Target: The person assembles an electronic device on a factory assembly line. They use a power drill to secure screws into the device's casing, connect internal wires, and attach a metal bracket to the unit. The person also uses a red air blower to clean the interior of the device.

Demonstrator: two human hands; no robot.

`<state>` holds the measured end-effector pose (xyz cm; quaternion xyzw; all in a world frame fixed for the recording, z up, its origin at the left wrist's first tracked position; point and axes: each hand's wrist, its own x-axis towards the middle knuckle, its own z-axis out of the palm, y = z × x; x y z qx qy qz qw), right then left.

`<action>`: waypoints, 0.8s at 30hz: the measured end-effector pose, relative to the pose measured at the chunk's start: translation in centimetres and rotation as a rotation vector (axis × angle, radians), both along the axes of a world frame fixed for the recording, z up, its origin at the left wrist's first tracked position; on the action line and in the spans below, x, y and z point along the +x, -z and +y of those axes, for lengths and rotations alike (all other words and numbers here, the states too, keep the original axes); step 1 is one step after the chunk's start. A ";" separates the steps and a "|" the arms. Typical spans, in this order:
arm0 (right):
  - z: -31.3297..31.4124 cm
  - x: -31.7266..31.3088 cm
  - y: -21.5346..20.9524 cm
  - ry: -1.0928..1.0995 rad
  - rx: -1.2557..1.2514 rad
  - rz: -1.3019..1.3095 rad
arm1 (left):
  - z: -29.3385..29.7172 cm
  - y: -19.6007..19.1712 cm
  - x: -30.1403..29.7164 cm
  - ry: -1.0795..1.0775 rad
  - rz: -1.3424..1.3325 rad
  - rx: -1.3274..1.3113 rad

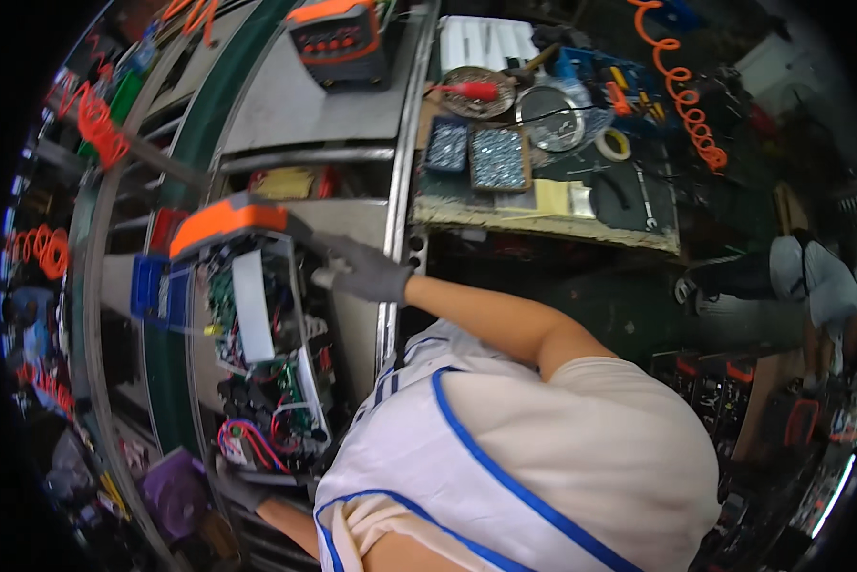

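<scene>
An opened electrical machine (254, 305) with an orange-and-black end panel lies on the metal line in front of me. Its circuit boards, a pale flat plate and red and blue wires are exposed. My right hand (369, 270), in a grey glove, grips the corner beside the orange panel, fingertips partly hidden by the frame. At the opposite end, near the wire bundle (247, 440), my gloved left hand (240, 484) is curled around the machine's edge, partly hidden.
A blue bin (152, 288) sits beyond the machine. Another orange-and-black machine (340, 43) stands up the line. On the side bench are trays of screws (500, 158), a red-handled screwdriver (471, 91), a tape roll (612, 144) and a wrench (646, 197). Someone bends at far right.
</scene>
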<state>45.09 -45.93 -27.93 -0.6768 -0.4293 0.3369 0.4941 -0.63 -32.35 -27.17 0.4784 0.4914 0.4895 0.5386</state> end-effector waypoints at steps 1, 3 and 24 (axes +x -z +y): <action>0.9 0.2 0.6 0.006 0.112 -0.068 | -0.4 0.3 -0.4 0.005 -0.153 -0.064; 0.3 2.1 1.0 0.068 0.073 0.014 | -0.1 1.3 -1.2 -0.046 -0.173 -0.087; -25.9 30.8 11.9 0.996 -0.142 -0.131 | -2.1 -2.6 3.0 -0.554 0.743 0.011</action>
